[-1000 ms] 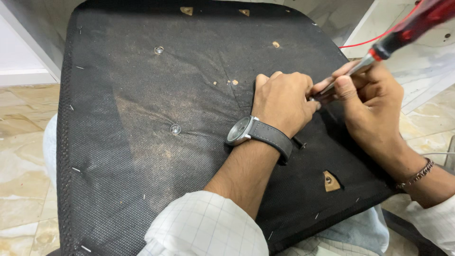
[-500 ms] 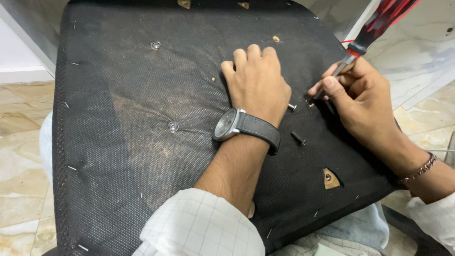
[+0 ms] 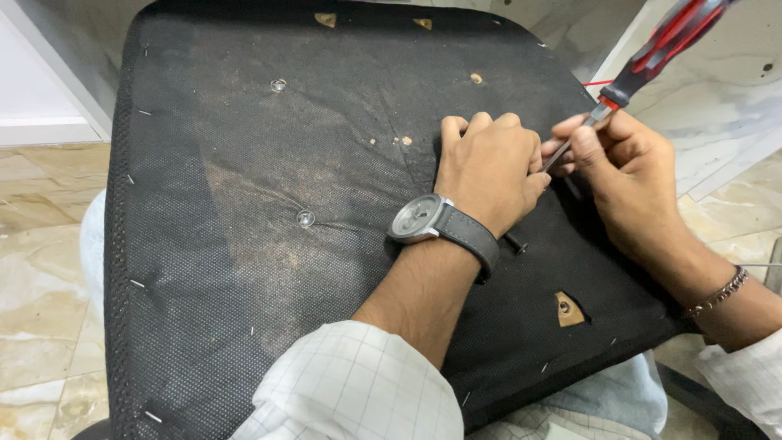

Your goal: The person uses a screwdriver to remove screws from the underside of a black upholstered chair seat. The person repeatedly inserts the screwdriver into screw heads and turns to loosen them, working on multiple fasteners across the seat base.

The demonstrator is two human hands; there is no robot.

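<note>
Screwdriver (image 3: 652, 59) with a red and black handle is gripped low on its metal shaft by the right hand (image 3: 623, 175), fingers pinched tight around the steel, the handle slanting up and away past the far right corner of the chair seat base (image 3: 244, 244). Its tip is hidden behind the left hand (image 3: 489, 171), so the exact spot it meets cannot be told. That left hand is curled into a loose fist, knuckles up, pressing on the black fabric of the seat base right beside the shaft; what it holds, if anything, cannot be seen. A grey-strapped wristwatch (image 3: 423, 220) sits on the left wrist, a chain bracelet (image 3: 717, 293) on the right one. One loose black screw (image 3: 515, 242) lies on the fabric just beside the watch strap. Nearer the person, a triangular cut-out with a bolt hole (image 3: 568, 309) shows bare wood. The seat base rests across the person's lap.
</note>
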